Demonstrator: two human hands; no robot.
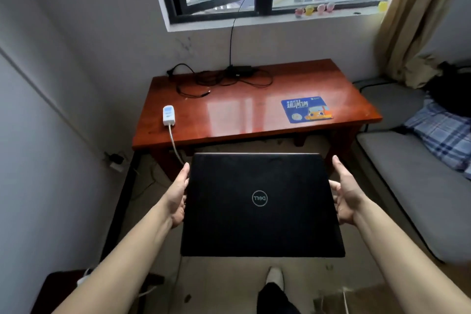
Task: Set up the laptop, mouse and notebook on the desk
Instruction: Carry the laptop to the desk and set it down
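Observation:
I hold a closed black laptop (260, 224) flat in the air, in front of the reddish wooden desk (229, 120) and short of its front edge. My left hand (178, 196) grips the laptop's left side and my right hand (344, 196) grips its right side. A round logo shows on the lid. A blue mouse pad (307, 109) lies on the right part of the desk. No mouse or notebook is in view.
A white power strip (168, 115) with a cable sits near the desk's left edge. Black cables and a charger brick (239, 70) lie at the back. A grey sofa (413, 176) with a plaid pillow stands to the right. A window is above.

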